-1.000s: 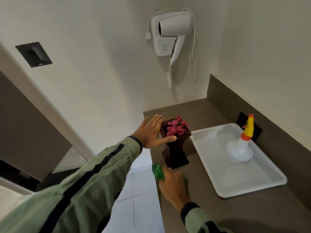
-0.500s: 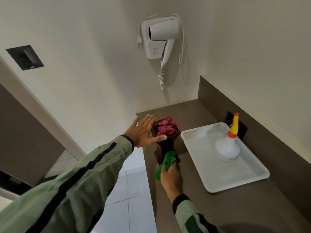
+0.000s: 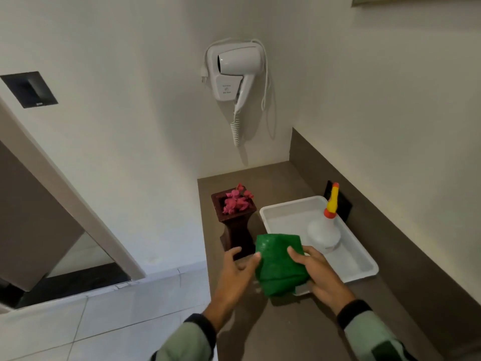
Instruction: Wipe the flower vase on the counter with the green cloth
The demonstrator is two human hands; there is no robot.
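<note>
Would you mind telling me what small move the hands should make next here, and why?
Probably bring the green cloth forward onto the side of the vase. Both the left hand and the right hand hold the cloth in front of the vase, clear of it, and neither hand touches the vase. One hand may first need to steady its top, since it looks tall and narrow.

Hotel-style bathroom, wall-mounted hair dryer (image 3: 235, 71), brown vanity counter (image 3: 286, 329), tiled floor (image 3: 104, 321)
</note>
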